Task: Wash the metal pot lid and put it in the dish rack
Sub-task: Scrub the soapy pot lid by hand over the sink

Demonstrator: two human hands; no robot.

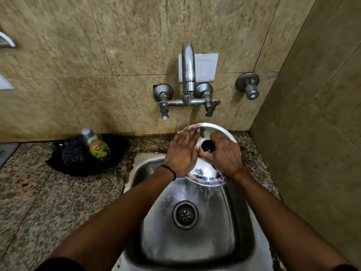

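Left hand (182, 151) flat on the lid (207, 173) under the tap (188, 69); right hand (222, 153) grips its knob (208, 146), sink (240, 222) open below.

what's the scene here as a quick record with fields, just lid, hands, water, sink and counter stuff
lid: metal pot lid, black knob, held tilted over the sink
left hand: flat on the lid, fingers straight, under the stream
right hand: curled round the knob
water: thin stream running from the faucet
sink: steel, wet, drain uncovered
counter: dish soap bottle standing in a black tray left of the sink
dish rack: not clearly visible
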